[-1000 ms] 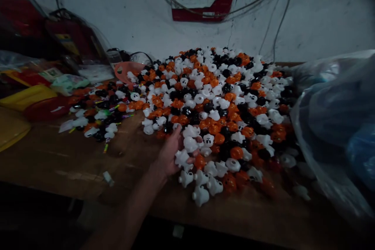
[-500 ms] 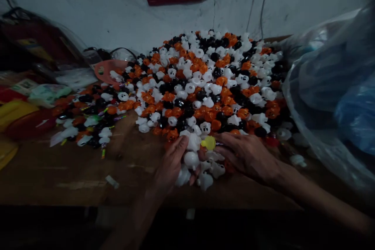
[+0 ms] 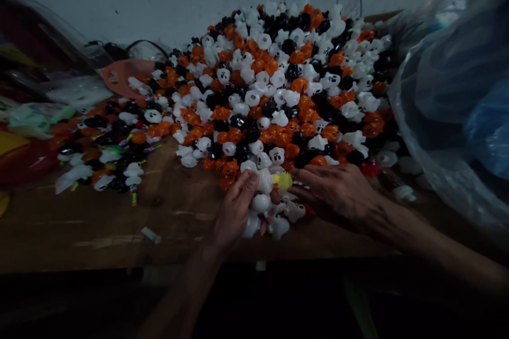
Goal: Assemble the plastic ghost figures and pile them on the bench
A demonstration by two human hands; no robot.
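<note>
My left hand (image 3: 237, 204) is closed on a white ghost piece (image 3: 264, 181), its thumb on the near side. The yellow part (image 3: 282, 180) meets the right side of that piece. My right hand (image 3: 338, 190) is closed around the right end of the yellow part, and its fingertips are partly hidden. Below the hands are several loose white pieces (image 3: 279, 226). Behind them rises a large heap of white, orange and black pieces (image 3: 278, 95).
A smaller pile with colourful sticks (image 3: 109, 161) lies left on the wooden table (image 3: 99, 233). Behind it is an orange basket (image 3: 115, 78). Clear plastic bags (image 3: 441, 95) stand at the right. A small white piece (image 3: 150, 235) lies near the front edge.
The view has tilted down, so the heap and table sit higher in the picture. Both hands keep their hold, and the yellow part sits against the white piece as before.
</note>
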